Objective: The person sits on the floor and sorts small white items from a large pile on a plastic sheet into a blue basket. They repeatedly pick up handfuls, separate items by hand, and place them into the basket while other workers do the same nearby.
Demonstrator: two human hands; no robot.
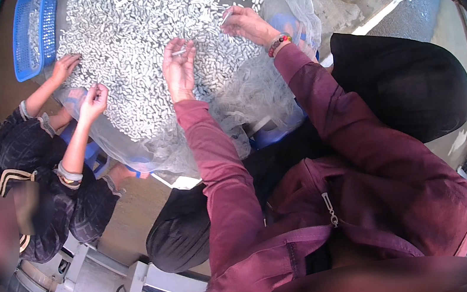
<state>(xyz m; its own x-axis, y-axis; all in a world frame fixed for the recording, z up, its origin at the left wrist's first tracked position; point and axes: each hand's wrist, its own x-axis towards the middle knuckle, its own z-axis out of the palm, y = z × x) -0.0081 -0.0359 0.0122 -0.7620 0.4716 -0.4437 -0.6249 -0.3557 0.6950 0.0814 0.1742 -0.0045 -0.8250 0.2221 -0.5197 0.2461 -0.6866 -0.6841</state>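
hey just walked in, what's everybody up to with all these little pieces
The person's left hand holds a small silvery piece, and the right hand pinches another, both over a broad heap of similar pieces. Sheer mesh bunches along the heap's near side. At left, a co-worker's two hands are at the heap's edge, and a blue basket stands beyond them.

Head-worn fisheye view, facing down, near the wearer's own hands [179, 75] [251, 26]

Many small, oblong silvery-white pieces [132, 64], loose in a broad heap beside sheer netting [256, 92].
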